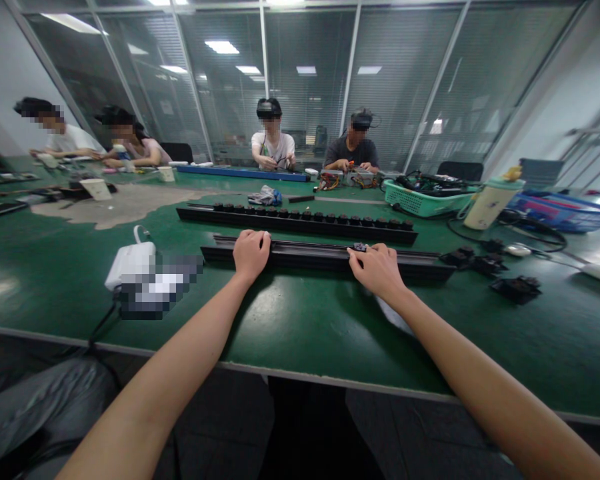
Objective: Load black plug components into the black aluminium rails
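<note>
A long black track rail [310, 257] lies crosswise in front of me on the green table. My left hand [251, 255] grips it left of its middle, fingers curled over the far side. Further right, my right hand [379, 268] is closed at a small black module [360, 247] sitting in the rail's channel; its fingertips are partly hidden. Behind this rail, parallel to it, is a second black rail [300, 225] carrying a row of black modules. Several loose black modules [516, 289] lie to the right of the near rail's end.
On the left are a white power adapter [133, 263] and a blurred-out device. A green basket [430, 200], a cream bottle [487, 203] and a blue basket [570, 212] stand at right. Paper cups [96, 189] and a grey-blue cloth [265, 196] lie further back. Several people sit across the table.
</note>
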A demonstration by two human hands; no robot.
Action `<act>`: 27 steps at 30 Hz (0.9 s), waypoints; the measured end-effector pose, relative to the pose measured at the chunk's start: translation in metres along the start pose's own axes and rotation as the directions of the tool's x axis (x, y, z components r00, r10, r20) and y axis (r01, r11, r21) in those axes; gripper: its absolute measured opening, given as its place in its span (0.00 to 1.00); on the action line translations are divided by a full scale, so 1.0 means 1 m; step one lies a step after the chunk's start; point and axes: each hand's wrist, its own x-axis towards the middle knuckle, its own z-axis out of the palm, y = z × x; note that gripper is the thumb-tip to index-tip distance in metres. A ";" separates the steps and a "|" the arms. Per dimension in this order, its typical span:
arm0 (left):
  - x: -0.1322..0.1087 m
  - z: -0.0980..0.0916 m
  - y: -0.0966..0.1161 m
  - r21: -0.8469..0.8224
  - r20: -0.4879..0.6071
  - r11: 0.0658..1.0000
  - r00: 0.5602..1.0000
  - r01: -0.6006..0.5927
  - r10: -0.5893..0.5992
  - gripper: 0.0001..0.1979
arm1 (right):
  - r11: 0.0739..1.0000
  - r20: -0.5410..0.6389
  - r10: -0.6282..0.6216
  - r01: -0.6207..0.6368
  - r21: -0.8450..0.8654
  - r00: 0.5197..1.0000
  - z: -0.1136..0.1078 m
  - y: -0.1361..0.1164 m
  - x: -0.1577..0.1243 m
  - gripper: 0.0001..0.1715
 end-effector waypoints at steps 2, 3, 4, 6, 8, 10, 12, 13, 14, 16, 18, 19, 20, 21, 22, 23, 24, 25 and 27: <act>0.000 0.001 0.000 -0.002 -0.006 1.000 1.000 0.002 -0.002 0.22 | 1.000 0.001 0.008 -0.008 0.004 1.000 -0.001 0.000 0.000 0.29; 0.000 0.001 -0.001 -0.003 -0.009 1.000 1.000 0.002 -0.002 0.22 | 1.000 0.001 0.013 -0.013 0.004 1.000 -0.001 0.000 0.000 0.29; 0.000 0.001 -0.001 -0.004 -0.010 1.000 1.000 0.001 -0.001 0.22 | 1.000 0.002 0.018 -0.018 0.004 1.000 -0.002 0.000 0.000 0.29; 0.000 0.001 -0.001 -0.005 -0.010 1.000 1.000 -0.001 0.001 0.23 | 1.000 0.007 0.025 -0.025 0.005 1.000 -0.003 0.000 0.000 0.29; 0.000 0.001 -0.001 -0.004 -0.007 1.000 1.000 -0.002 0.002 0.23 | 1.000 0.011 0.029 -0.029 0.006 1.000 -0.004 -0.001 0.000 0.30; 0.000 0.001 0.000 -0.001 -0.006 1.000 1.000 -0.003 0.003 0.23 | 0.999 0.013 0.036 -0.037 0.004 0.999 -0.005 -0.001 0.000 0.30; 0.000 0.000 0.000 0.002 -0.005 1.000 1.000 -0.001 0.001 0.22 | 0.999 0.015 0.048 -0.048 0.000 0.999 -0.006 -0.001 0.000 0.31; 0.000 0.000 0.001 0.003 -0.004 1.000 1.000 0.000 0.000 0.22 | 0.998 0.015 0.056 -0.056 -0.002 0.998 -0.007 -0.001 0.000 0.31; 0.000 0.000 0.001 0.005 -0.003 1.000 1.000 0.000 0.000 0.22 | 0.998 0.016 0.065 -0.065 -0.003 0.998 -0.008 -0.001 0.000 0.31; 0.000 0.000 0.002 0.006 -0.001 1.000 1.000 0.001 -0.001 0.23 | 0.996 0.016 0.090 -0.090 -0.003 0.996 -0.009 -0.001 0.000 0.30; 0.000 0.000 0.002 0.005 0.001 1.000 1.000 0.002 -0.002 0.23 | 0.993 0.019 0.119 -0.119 0.001 0.993 -0.010 0.000 0.001 0.30; 0.000 0.000 0.002 0.003 0.001 1.000 1.000 0.002 -0.002 0.23 | 0.991 0.022 0.132 -0.132 0.005 0.991 -0.010 0.001 0.001 0.30; 0.000 0.000 0.002 0.000 0.002 1.000 1.000 0.003 -0.003 0.23 | 0.989 0.023 0.145 -0.145 0.011 0.989 -0.011 0.001 0.002 0.29; 0.000 0.000 0.002 -0.005 0.003 1.000 1.000 0.004 -0.004 0.22 | 0.988 0.024 0.156 -0.156 0.016 0.987 -0.011 0.002 0.002 0.29; 0.000 -0.001 0.002 -0.009 0.004 1.000 1.000 0.005 -0.005 0.22 | 0.986 0.023 0.164 -0.165 0.021 0.986 -0.011 0.002 0.002 0.29; 0.000 -0.001 0.001 -0.012 0.005 1.000 1.000 0.006 -0.006 0.22 | 0.985 0.021 0.171 -0.171 0.024 0.985 -0.011 0.003 0.003 0.29; 0.000 -0.001 0.001 -0.013 0.005 1.000 1.000 0.007 -0.007 0.22 | 0.984 0.018 0.176 -0.176 0.025 0.984 -0.011 0.003 0.003 0.29; 0.000 -0.001 0.001 -0.013 0.007 1.000 1.000 0.007 -0.007 0.22 | 0.984 0.016 0.178 -0.179 0.026 0.984 -0.011 0.003 0.003 0.29; 0.000 -0.002 0.001 -0.008 0.008 1.000 1.000 0.008 -0.007 0.23 | 0.984 0.012 0.178 -0.178 0.030 0.984 -0.011 0.004 0.003 0.28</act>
